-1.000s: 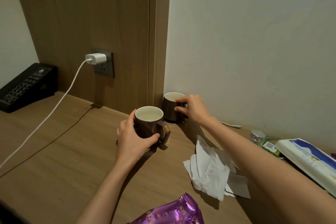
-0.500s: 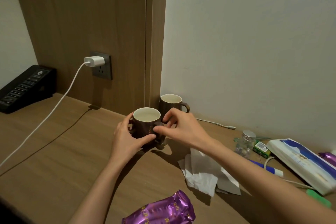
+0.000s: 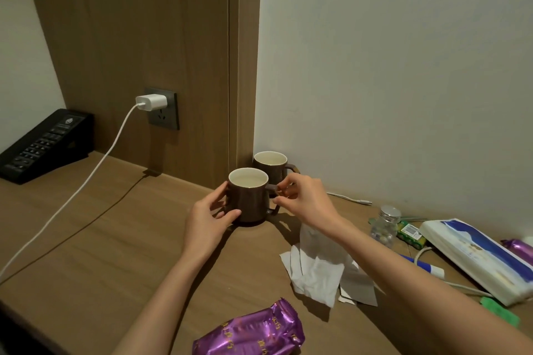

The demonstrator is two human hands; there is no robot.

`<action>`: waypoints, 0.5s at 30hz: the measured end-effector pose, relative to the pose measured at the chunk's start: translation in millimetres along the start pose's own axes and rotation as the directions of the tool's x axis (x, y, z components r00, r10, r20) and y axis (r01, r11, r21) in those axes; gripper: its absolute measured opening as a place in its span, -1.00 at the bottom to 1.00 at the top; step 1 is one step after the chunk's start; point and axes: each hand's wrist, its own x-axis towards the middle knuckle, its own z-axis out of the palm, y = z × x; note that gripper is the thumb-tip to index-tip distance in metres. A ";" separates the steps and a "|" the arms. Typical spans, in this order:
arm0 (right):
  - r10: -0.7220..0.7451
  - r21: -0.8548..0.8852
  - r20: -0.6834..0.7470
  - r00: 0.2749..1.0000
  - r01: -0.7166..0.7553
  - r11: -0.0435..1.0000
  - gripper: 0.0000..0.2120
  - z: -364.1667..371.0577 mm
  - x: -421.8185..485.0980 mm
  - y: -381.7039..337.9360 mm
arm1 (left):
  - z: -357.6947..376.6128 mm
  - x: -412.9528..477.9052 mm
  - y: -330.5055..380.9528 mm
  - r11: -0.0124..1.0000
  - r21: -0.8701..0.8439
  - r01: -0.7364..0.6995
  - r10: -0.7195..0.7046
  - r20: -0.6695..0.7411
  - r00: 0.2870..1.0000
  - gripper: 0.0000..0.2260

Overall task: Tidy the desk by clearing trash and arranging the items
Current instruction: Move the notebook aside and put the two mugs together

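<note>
Holding the front mug by its side, the left hand curls round it, and the right hand pinches its handle. The mug stands on the brown wooden surface, just in front of a second mug by the white wall. Gold writing on the purple wrapper is too blurry to read. A white charger sits in the wall socket.

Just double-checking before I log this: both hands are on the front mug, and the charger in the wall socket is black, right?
Not quite. The head view shows the charger in the wall socket is white, not black. The left hand and right hand are both on the front mug.
</note>
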 end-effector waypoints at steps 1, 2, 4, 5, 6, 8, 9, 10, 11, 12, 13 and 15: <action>0.003 0.004 -0.005 1.000 -0.003 1.000 -0.79 -0.6 1.5 1.7 | 1.7 0.6 -0.2 1.000 0.015 -0.004 0.004 -0.006 1.000 -0.40; 0.005 0.010 -0.010 1.000 -0.005 1.000 -0.79 -1.0 3.1 3.1 | 2.9 1.3 -0.6 1.000 0.027 -0.009 0.009 -0.010 1.000 -0.40; 0.007 0.022 -0.019 1.000 -0.006 1.000 -0.80 -0.7 6.6 5.8 | 4.6 3.2 -0.7 0.999 0.045 -0.022 0.023 -0.015 1.000 -0.40; 0.006 0.027 -0.023 1.000 -0.006 1.000 -0.80 -0.2 8.2 7.2 | 5.5 4.2 -0.6 0.998 0.050 -0.028 0.029 -0.018 0.999 -0.39; 0.006 0.031 -0.027 1.000 -0.005 1.000 -0.80 0.3 9.7 8.7 | 6.3 4.9 -0.5 0.998 0.055 -0.033 0.034 -0.020 0.999 -0.39; 0.008 0.034 -0.033 0.999 -0.007 0.999 -0.81 0.3 12.3 11.3 | 8.2 5.9 -0.3 0.996 0.071 -0.044 0.047 -0.033 0.998 -0.39; 0.011 0.040 -0.035 0.999 -0.010 0.999 -0.81 -0.1 13.0 12.2 | 9.0 6.0 -0.3 0.995 0.084 -0.053 0.056 -0.042 0.998 -0.39; 0.016 0.050 -0.037 0.999 -0.014 0.999 -0.81 -0.4 13.4 12.9 | 10.0 6.0 -0.3 0.994 0.096 -0.060 0.064 -0.048 0.997 -0.39; 0.018 0.058 -0.037 0.999 -0.016 0.998 -0.81 -0.7 13.5 13.2 | 10.8 6.0 -0.5 0.992 0.104 -0.066 0.071 -0.053 0.996 -0.39; 0.018 0.059 -0.035 0.999 -0.016 0.998 -0.80 -0.7 13.6 13.1 | 11.3 6.2 -0.9 0.992 0.106 -0.067 0.073 -0.056 0.996 -0.39; 0.016 0.055 -0.032 0.999 -0.015 0.998 -0.80 -0.5 13.6 13.1 | 11.7 6.4 -1.0 0.992 0.105 -0.065 0.071 -0.058 0.996 -0.39; 0.016 0.053 -0.034 0.999 -0.014 0.998 -0.80 0.2 13.5 13.0 | 12.1 7.0 -1.7 0.993 0.103 -0.060 0.066 -0.058 0.996 -0.38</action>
